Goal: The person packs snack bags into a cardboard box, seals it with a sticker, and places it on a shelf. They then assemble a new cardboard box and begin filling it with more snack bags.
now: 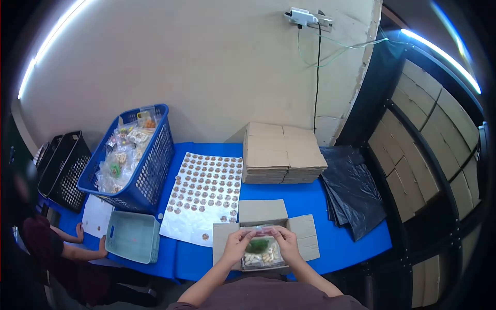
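Both of my hands are at a clear plastic bag [264,257] that shows something green and several pale, peanut-like pieces inside. My left hand [236,246] pinches the bag's upper left edge, and my right hand [287,244] pinches its upper right edge, where a reddish strip runs across. Under and around the bag stands a cardboard box [304,236] with its flaps folded outward. The bag overlaps the box opening in this view and hides most of the inside.
A sticker sheet [199,227] with rows of round brown labels lies left of the box. Behind are flattened cartons [281,150]; black plastic bags [356,191] lie right. A blue basket [150,175] holds filled bags. Beside a pale green basket [132,253] are another person's hands [102,247].
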Demonstrator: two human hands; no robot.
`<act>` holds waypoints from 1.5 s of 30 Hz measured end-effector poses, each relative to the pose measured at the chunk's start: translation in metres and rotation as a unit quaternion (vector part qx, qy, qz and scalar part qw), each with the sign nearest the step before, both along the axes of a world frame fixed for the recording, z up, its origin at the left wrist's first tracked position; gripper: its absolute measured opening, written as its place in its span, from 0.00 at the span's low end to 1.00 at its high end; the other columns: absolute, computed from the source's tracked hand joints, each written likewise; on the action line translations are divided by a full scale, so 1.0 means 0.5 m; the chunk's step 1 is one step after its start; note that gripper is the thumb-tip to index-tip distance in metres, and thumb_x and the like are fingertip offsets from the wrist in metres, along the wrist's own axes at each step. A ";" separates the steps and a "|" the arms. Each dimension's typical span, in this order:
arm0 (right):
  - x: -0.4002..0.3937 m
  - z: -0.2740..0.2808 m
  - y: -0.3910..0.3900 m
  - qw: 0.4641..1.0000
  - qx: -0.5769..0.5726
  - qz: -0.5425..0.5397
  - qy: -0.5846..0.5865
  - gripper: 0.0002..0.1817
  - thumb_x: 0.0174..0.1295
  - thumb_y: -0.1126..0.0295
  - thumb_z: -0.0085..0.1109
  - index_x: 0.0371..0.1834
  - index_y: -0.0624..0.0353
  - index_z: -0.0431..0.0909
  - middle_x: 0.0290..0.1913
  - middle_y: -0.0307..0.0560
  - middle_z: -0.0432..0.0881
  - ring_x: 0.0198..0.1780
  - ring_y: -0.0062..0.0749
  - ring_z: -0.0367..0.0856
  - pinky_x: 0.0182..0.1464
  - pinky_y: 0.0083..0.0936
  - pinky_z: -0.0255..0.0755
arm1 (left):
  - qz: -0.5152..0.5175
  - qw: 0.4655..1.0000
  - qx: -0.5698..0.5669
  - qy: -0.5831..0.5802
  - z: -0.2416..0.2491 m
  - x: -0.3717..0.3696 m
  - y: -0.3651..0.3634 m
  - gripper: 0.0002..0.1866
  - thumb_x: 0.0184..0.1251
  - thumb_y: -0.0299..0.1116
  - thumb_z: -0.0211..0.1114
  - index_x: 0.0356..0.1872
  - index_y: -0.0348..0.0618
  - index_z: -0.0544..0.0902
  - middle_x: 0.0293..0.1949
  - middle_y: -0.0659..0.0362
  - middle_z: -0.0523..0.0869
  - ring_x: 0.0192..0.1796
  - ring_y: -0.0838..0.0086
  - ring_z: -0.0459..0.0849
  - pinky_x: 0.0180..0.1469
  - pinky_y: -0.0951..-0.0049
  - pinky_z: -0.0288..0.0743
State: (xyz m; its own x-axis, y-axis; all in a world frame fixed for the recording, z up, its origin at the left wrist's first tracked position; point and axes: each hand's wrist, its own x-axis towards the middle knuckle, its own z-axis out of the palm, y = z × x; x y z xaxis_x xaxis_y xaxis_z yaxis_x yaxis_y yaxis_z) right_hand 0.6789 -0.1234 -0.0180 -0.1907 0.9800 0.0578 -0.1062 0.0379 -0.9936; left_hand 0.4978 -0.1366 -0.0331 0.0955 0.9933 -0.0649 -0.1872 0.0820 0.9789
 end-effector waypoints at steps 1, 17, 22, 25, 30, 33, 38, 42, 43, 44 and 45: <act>-0.001 0.002 0.003 1.000 0.025 -0.007 0.003 0.15 0.72 0.67 0.50 0.45 0.69 0.82 0.45 0.48 0.84 0.48 0.26 0.80 0.52 0.24 0.73 | -0.033 0.999 0.038 0.000 -0.022 -0.004 0.006 0.20 0.77 0.41 0.51 0.45 0.32 0.82 0.41 0.52 0.87 0.48 0.73 0.84 0.56 0.70 0.73; -0.033 -0.022 -0.028 0.990 0.104 -0.057 -0.071 0.26 0.69 0.64 0.54 0.67 0.66 0.66 0.64 0.55 0.68 0.66 0.38 0.68 0.65 0.34 0.64 | 0.022 0.984 0.134 0.114 0.016 0.046 -0.028 0.22 0.68 0.36 0.64 0.59 0.35 0.77 0.56 0.50 0.82 0.58 0.67 0.79 0.67 0.65 0.64; -0.011 -0.021 -0.012 0.988 0.134 0.012 -0.070 0.30 0.60 0.66 0.65 0.66 0.58 0.69 0.65 0.51 0.67 0.66 0.42 0.66 0.65 0.38 0.62 | -0.001 0.996 0.080 -0.029 -0.013 0.031 -0.049 0.12 0.63 0.25 0.68 0.47 0.35 0.84 0.45 0.55 0.87 0.48 0.78 0.83 0.50 0.80 0.76; -0.007 -0.005 -0.017 0.985 0.136 0.044 -0.100 0.17 0.64 0.66 0.62 0.54 0.60 0.80 0.61 0.50 0.73 0.64 0.39 0.70 0.63 0.35 0.64 | 0.001 0.998 0.050 -0.043 0.003 0.021 -0.051 0.14 0.68 0.32 0.65 0.48 0.33 0.83 0.45 0.53 0.87 0.49 0.76 0.83 0.53 0.76 0.75; -0.009 0.020 -0.024 0.993 0.085 0.059 -0.050 0.14 0.71 0.67 0.52 0.52 0.61 0.81 0.57 0.49 0.76 0.58 0.34 0.74 0.60 0.30 0.67 | -0.097 0.989 0.050 -0.100 0.014 -0.017 -0.040 0.19 0.76 0.34 0.52 0.59 0.31 0.76 0.57 0.51 0.81 0.61 0.68 0.77 0.66 0.68 0.66; 0.006 0.001 -0.020 0.998 0.037 -0.017 -0.037 0.18 0.73 0.65 0.47 0.57 0.64 0.78 0.57 0.49 0.77 0.60 0.34 0.73 0.62 0.28 0.66 | -0.060 0.993 0.085 -0.060 -0.001 -0.022 -0.037 0.21 0.76 0.33 0.51 0.66 0.36 0.69 0.65 0.51 0.73 0.67 0.67 0.71 0.69 0.66 0.62; -0.018 0.022 -0.032 0.992 0.103 -0.038 -0.061 0.22 0.74 0.59 0.44 0.60 0.64 0.75 0.58 0.52 0.75 0.62 0.37 0.71 0.65 0.31 0.63 | -0.111 0.989 0.095 -0.009 -0.001 -0.027 -0.039 0.33 0.72 0.35 0.58 0.73 0.40 0.57 0.72 0.51 0.62 0.73 0.64 0.62 0.73 0.62 0.54; -0.054 0.000 -0.052 0.951 0.257 0.041 -0.169 0.31 0.72 0.54 0.46 0.73 0.60 0.58 0.65 0.57 0.66 0.67 0.44 0.65 0.68 0.38 0.58 | -0.093 0.974 0.182 0.093 0.000 0.018 -0.058 0.49 0.62 0.42 0.69 0.76 0.41 0.47 0.76 0.49 0.51 0.78 0.61 0.49 0.76 0.63 0.44; -0.056 -0.009 -0.051 0.950 0.259 0.045 -0.171 0.31 0.72 0.54 0.46 0.73 0.60 0.58 0.65 0.57 0.66 0.67 0.44 0.65 0.68 0.38 0.58 | -0.089 0.980 0.156 0.085 0.008 0.016 -0.059 0.49 0.61 0.40 0.70 0.76 0.41 0.47 0.76 0.48 0.51 0.77 0.62 0.49 0.75 0.63 0.45; -0.058 -0.020 -0.053 0.978 0.172 0.023 -0.114 0.34 0.70 0.55 0.51 0.75 0.59 0.54 0.67 0.57 0.63 0.68 0.45 0.62 0.68 0.40 0.57 | -0.088 0.985 0.127 0.078 0.014 0.011 -0.063 0.50 0.60 0.38 0.70 0.76 0.41 0.47 0.76 0.48 0.51 0.77 0.63 0.49 0.75 0.64 0.46; -0.057 -0.023 -0.054 0.995 0.086 -0.003 -0.056 0.38 0.68 0.56 0.55 0.76 0.58 0.50 0.69 0.57 0.60 0.69 0.46 0.60 0.68 0.41 0.55 | -0.066 0.987 0.142 0.045 0.015 0.011 -0.066 0.46 0.58 0.37 0.73 0.74 0.39 0.56 0.72 0.48 0.61 0.73 0.66 0.61 0.72 0.65 0.56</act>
State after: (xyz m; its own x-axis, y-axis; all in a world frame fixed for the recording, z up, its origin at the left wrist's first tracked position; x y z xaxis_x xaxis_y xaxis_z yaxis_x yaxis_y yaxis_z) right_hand 0.6506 -0.1503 -0.0297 -0.2005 0.9583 0.2039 0.0060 0.2093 -0.9778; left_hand 0.5035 -0.1696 -0.0253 0.2323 0.9518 0.2001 -0.1037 -0.1803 0.9781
